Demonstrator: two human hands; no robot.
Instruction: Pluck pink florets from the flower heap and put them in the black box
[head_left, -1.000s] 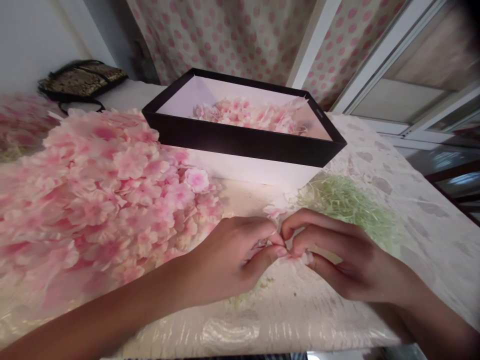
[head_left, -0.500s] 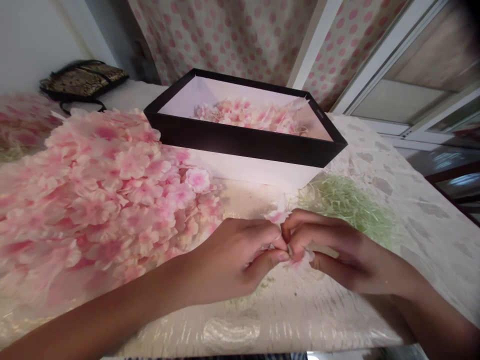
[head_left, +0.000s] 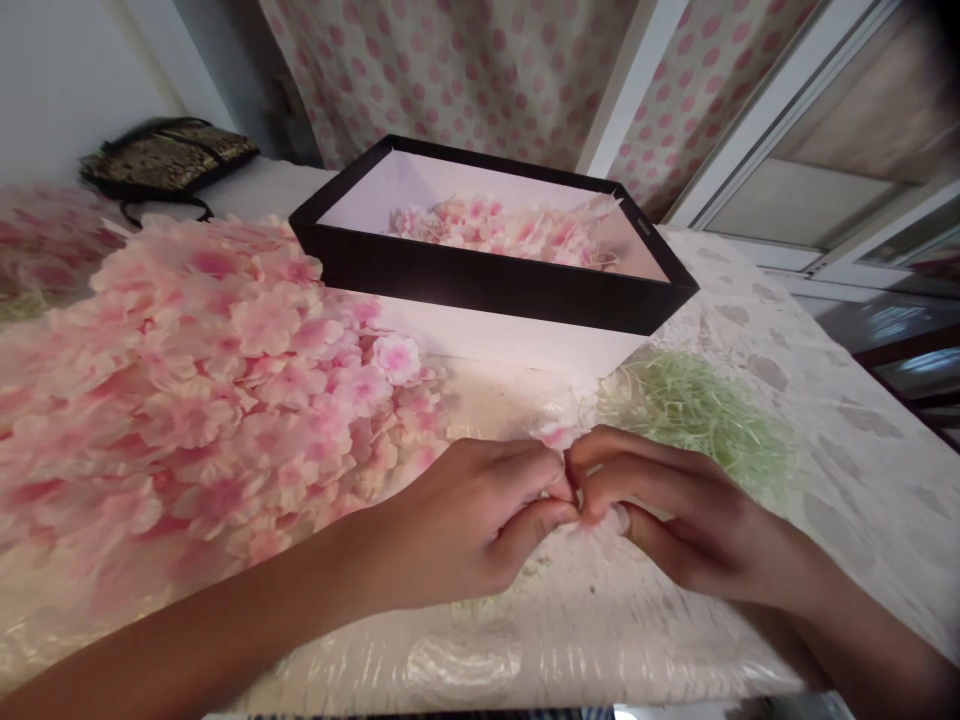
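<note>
My left hand and my right hand meet fingertip to fingertip over the table. Between them is a pale pink artificial flower, mostly covered by the fingers. The right thumb and fingers pinch its petals. My left thumb and forefinger are pressed together at the same spot; a stem there is too small to make out. Just beyond the fingertips shows another white-pink blossom. Left of my hands spreads a big heap of pink artificial flowers.
Behind my hands stands a white box with a black rim, with pink flowers inside. Green plastic stems lie in a pile at the right. A patterned bag rests at the back left. A patterned cloth covers the table.
My hands stay almost in place. The right fingers have shifted slightly over the flower, and less of its petals shows now.
</note>
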